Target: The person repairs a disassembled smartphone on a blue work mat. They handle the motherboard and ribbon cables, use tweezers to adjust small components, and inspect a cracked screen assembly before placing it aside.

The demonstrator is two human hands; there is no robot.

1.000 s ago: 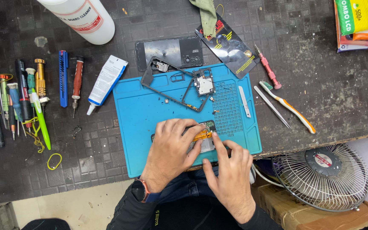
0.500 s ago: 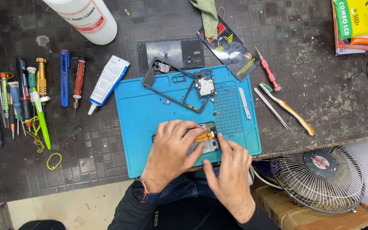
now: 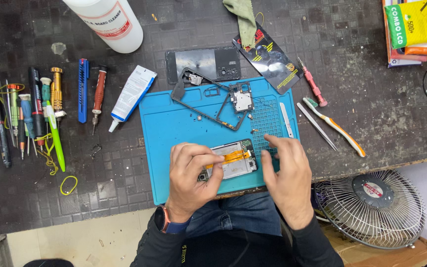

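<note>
Blue mat [image 3: 174, 133] carries the opened phone [image 3: 231, 160], left hand [image 3: 191, 173] pinching its orange ribbon cable [image 3: 231, 158], right hand [image 3: 287, 173] spread beside it, white capped bottle [image 3: 107, 22] standing behind.

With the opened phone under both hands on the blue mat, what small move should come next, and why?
Probably bring the right hand back onto the phone to steady its right end. The left hand alone touches it, fingers on the orange ribbon cable, while the right hand hovers just beside it over the mat.
</note>
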